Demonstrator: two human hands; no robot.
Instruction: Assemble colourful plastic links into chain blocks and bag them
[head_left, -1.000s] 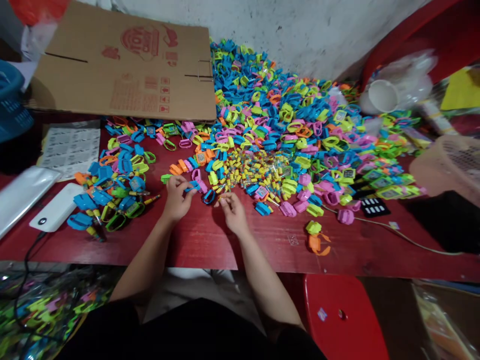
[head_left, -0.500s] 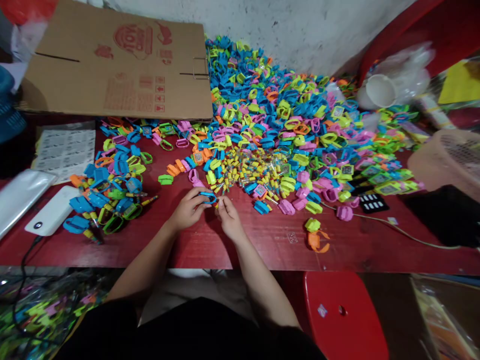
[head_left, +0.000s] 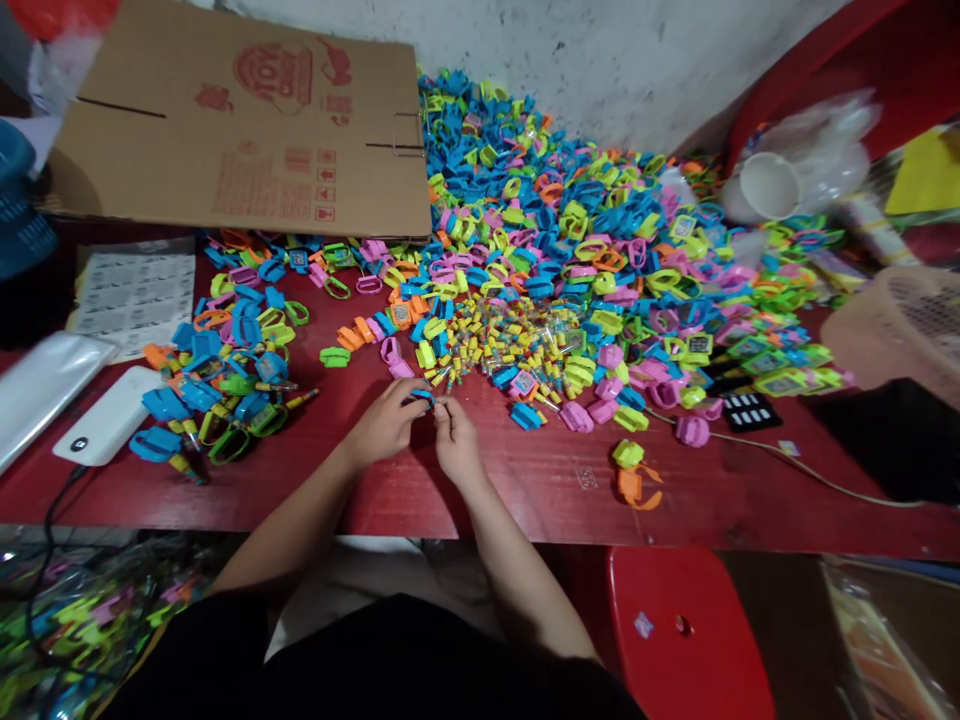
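Note:
My left hand (head_left: 386, 425) is closed around a blue toy watch (head_left: 422, 396), held low over the red table in front of me. My right hand (head_left: 459, 445) meets it from the right, thumb and fingertips pinched together at the watch's end. Whatever lies between those right fingertips is too small and covered to make out. Just beyond both hands lies a heap of small clear tubes with yellow ends (head_left: 510, 335). A pink toy watch (head_left: 391, 352) rests close behind my left hand.
Toy watches in many colours (head_left: 555, 200) are piled against the wall. At left, a cluster of blue watches with tubes (head_left: 202, 345) lies beside a white power bank (head_left: 109, 420). A cardboard box (head_left: 247, 190) stands behind; a red stool (head_left: 686, 640) is at lower right.
The blue watch has tilted slightly in my left hand. A small yellow-red bit that showed between my hands is now covered by my fingers. The whole view has shifted slightly.

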